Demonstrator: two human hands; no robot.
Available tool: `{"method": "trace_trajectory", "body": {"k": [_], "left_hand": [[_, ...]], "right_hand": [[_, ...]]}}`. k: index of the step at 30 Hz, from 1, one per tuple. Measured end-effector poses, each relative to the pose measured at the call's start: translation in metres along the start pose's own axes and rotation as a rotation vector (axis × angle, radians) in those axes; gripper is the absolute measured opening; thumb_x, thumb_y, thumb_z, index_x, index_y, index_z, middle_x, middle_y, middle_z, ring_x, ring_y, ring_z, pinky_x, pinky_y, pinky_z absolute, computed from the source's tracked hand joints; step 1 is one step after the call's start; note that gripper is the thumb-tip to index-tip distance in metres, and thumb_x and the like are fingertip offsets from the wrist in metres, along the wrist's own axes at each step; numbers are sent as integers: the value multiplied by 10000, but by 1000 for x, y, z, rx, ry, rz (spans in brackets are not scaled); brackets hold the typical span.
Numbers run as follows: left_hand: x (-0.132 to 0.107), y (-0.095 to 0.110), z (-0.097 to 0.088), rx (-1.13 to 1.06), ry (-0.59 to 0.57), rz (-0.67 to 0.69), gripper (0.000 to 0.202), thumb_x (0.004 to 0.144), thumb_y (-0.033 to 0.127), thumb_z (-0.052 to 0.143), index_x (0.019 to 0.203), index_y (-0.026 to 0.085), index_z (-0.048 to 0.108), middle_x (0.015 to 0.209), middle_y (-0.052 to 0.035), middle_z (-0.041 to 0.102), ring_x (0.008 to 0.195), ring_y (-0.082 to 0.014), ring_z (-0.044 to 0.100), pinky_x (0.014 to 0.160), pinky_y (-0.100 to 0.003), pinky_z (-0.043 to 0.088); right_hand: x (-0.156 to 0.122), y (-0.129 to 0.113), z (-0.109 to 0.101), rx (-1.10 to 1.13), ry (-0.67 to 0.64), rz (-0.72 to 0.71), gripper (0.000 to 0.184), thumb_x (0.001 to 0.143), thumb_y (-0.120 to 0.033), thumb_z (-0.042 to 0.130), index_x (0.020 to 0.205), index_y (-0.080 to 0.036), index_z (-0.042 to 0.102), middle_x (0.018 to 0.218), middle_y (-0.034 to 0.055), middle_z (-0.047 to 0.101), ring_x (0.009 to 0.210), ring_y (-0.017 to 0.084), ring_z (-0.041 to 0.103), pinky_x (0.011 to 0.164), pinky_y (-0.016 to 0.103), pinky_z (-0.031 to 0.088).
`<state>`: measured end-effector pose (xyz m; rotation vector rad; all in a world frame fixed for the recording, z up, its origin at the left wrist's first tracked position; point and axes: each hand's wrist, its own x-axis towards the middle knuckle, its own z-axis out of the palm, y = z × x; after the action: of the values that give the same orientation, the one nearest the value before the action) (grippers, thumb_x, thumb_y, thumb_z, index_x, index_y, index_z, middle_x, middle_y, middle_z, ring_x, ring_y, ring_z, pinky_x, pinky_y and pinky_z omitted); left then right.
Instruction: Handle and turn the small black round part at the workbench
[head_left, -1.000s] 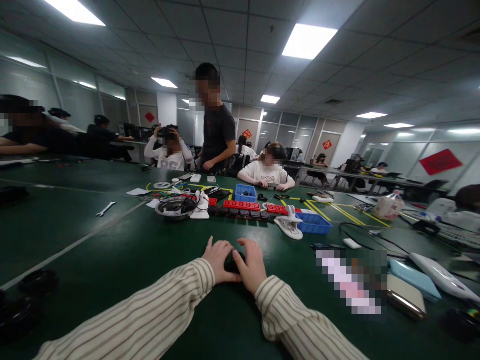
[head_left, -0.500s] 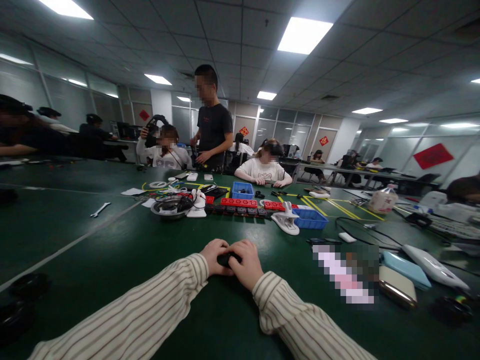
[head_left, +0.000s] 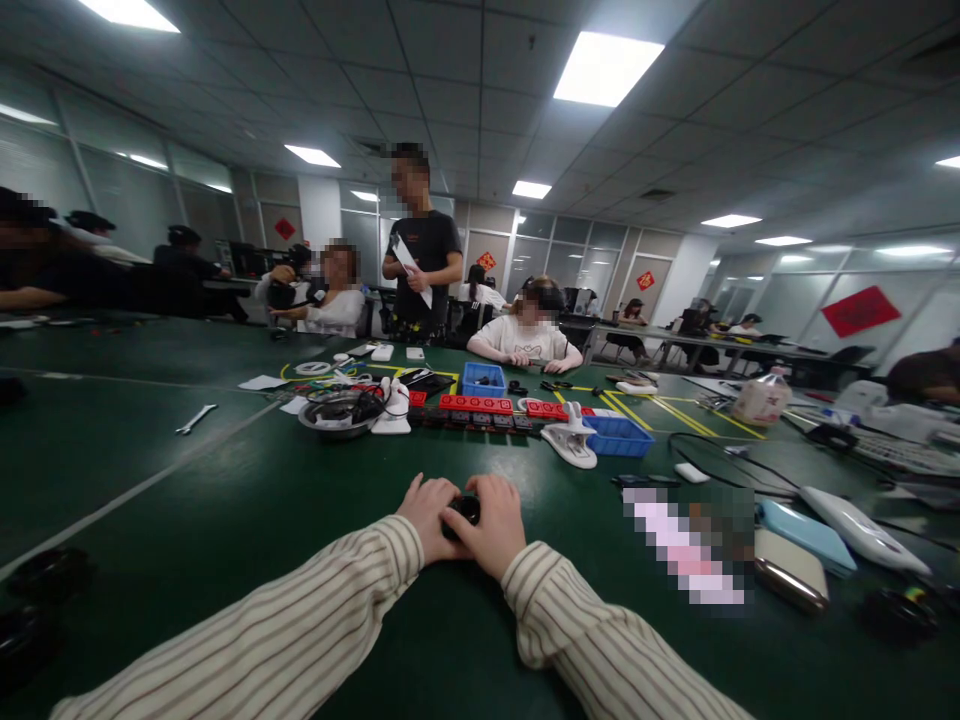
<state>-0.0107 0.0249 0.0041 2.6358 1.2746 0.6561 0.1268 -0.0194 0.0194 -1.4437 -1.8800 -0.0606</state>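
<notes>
Between my two hands is a small glossy black round part [head_left: 463, 509], its top partly showing and its lower side covered by fingers. My left hand [head_left: 430, 508] wraps it from the left, thumb along the near side. From the right, my right hand [head_left: 495, 518] curls round it, with its thumb at the near edge. Both hands rest low over the green table [head_left: 360, 500], closed on the part. What exactly the part is cannot be made out.
Beyond my hands are a metal bowl of cables [head_left: 334, 413], red sockets [head_left: 476, 404], a white clip [head_left: 570, 438] and a blue bin [head_left: 619, 436]. A wrench [head_left: 196, 419] lies left. Dark round parts [head_left: 52, 575] sit near left; a beige case [head_left: 791, 570] lies right.
My fingers have shifted round the black part, and more of its top shows. Across the table, the standing person now holds a white sheet, and a seated person has lowered a headset.
</notes>
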Motion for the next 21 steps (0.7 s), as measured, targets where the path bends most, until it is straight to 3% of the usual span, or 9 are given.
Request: {"method": "trace_trajectory", "body": {"k": [4, 7, 12, 15, 17, 21], "left_hand": [[1, 0, 1, 25, -25, -5, 446, 537, 497, 709, 825, 176, 596, 903, -66, 595, 928, -278, 549, 1000, -564, 208], [3, -5, 2, 23, -28, 7, 434, 567, 467, 697, 874, 172, 611, 921, -77, 600, 933, -285, 552, 997, -567, 209], [6, -16, 2, -29, -64, 103, 377, 549, 429, 719, 850, 212, 653, 905, -31, 607, 892, -241, 564, 868, -365, 415], [7, -22, 4, -57, -70, 141, 349, 557, 430, 720, 826, 217, 664, 922, -22, 609, 900, -225, 564, 826, -316, 436], [7, -23, 5, -63, -60, 139, 424, 545, 439, 730, 893, 210, 651, 946, -30, 607, 912, -232, 563, 840, -332, 434], [4, -17, 4, -45, 1, 87, 794, 472, 473, 761, 1162, 189, 490, 1145, -91, 532, 1061, -293, 495, 958, -450, 346]], "right_hand": [[1, -1, 0, -18, -4, 4, 218, 747, -400, 604, 768, -187, 565, 804, 39, 538, 806, 213, 470, 774, 363, 319], [1, -1, -2, 16, -19, -40, 124, 743, -299, 606, 813, -197, 612, 823, 39, 560, 830, 211, 472, 780, 359, 318], [0, -2, -6, 128, -85, -193, 218, 678, -88, 531, 784, -231, 657, 836, -16, 645, 867, 178, 501, 852, 340, 319], [0, -3, -7, 179, -102, -252, 280, 672, -58, 466, 746, -245, 661, 845, -45, 674, 905, 171, 517, 943, 370, 269], [0, -3, -8, 196, -94, -262, 315, 683, -64, 447, 796, -261, 664, 910, -49, 673, 955, 177, 511, 980, 395, 233], [0, 0, -7, 197, -33, -211, 324, 749, -142, 472, 1029, -237, 603, 1073, 9, 615, 1020, 193, 487, 977, 396, 259]]}}
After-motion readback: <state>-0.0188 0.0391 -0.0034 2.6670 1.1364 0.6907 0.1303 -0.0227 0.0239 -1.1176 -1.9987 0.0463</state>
